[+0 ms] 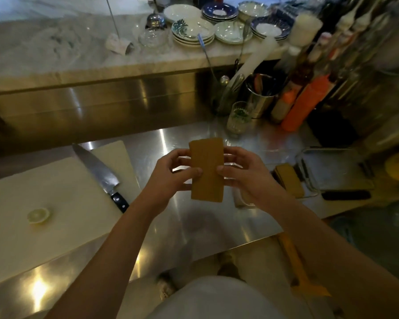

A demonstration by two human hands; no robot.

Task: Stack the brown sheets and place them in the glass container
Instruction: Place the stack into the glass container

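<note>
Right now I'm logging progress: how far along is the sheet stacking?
Partly done: some brown sheets already lie in the glass container. In hand: both hands, left and right, hold another stack above the counter. Left: placing it in the container.

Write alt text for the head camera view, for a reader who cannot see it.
Two bare hands, left hand and right hand, hold a stack of brown sheets upright above a steel counter. More brown sheets lie in a glass container to the right; a knife and lemon half rest on a cutting board at left.
</note>
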